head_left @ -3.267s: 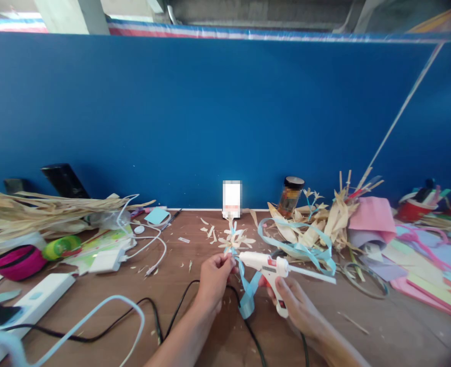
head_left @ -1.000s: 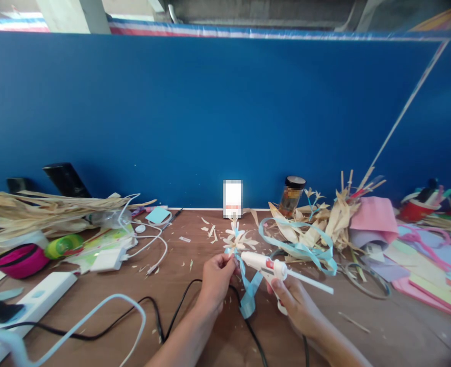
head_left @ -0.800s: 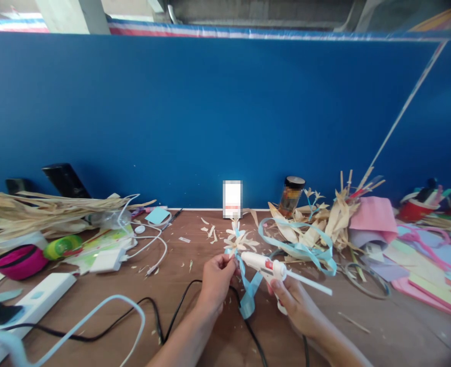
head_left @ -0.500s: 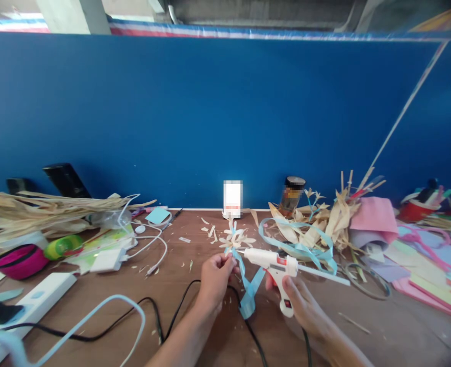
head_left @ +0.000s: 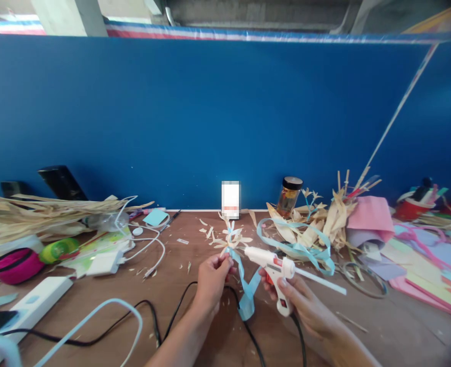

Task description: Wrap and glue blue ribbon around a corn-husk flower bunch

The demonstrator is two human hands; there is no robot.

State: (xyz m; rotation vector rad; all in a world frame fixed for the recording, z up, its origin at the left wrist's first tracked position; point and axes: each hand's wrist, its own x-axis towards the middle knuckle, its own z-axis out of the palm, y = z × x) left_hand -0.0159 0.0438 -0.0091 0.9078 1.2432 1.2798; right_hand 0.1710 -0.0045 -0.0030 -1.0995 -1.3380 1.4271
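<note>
My left hand (head_left: 216, 272) is closed in a pinch at the base of a pale husk flower (head_left: 235, 240), where blue ribbon wraps the stem. A loose length of the blue ribbon (head_left: 247, 300) trails down to the table from there. In my right hand (head_left: 300, 293) is a white hot glue gun (head_left: 275, 267), fingers wrapped round its grip near the red trigger. Its nozzle points left, close to the flower's base; I cannot tell whether it touches. A long glue stick (head_left: 321, 280) sticks out of its back.
Dried husks (head_left: 321, 227), a loop of blue ribbon (head_left: 264, 237) and a dark-lidded jar (head_left: 290, 196) stand at the right, with colored paper (head_left: 424, 285) beyond. On the left lie a power strip (head_left: 38, 306), cables (head_left: 145, 306) and more husks (head_left: 57, 209). A blue panel (head_left: 210, 117) rises behind.
The glue gun's nozzle has drawn slightly back from the flower's base, and the gun is tilted a little more. My left hand keeps its pinch. The whole view has shifted slightly.
</note>
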